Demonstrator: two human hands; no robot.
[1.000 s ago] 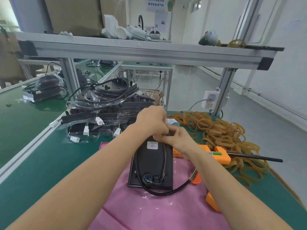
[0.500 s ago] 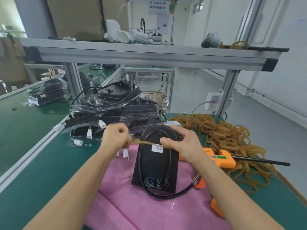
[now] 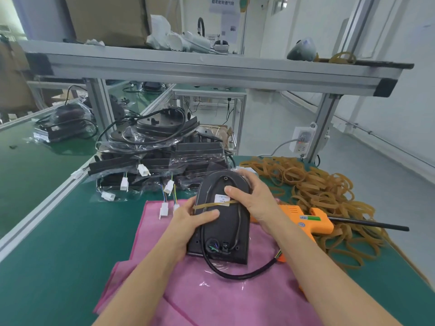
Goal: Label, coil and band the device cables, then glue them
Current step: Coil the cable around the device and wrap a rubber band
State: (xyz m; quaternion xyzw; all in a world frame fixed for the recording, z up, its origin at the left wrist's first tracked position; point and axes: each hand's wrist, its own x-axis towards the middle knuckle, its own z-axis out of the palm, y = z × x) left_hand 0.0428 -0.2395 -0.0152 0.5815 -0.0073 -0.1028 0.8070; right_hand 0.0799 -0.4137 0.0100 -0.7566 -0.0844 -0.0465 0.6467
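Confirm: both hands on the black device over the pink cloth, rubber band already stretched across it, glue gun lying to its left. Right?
Not quite. The head view shows the orange glue gun lying to the right of the black device, beside the pile of rubber bands. The rest holds: left hand and right hand hold the device over the pink cloth, with the rubber band across it.

A green tabletop (image 3: 58, 243) fills the lower frame, with a pink cloth (image 3: 235, 300) spread at bottom centre. At centre sits a stack of bagged black devices (image 3: 160, 161). On the right, a heap of rubber bands (image 3: 329, 194) surrounds an orange glue gun (image 3: 310, 220).
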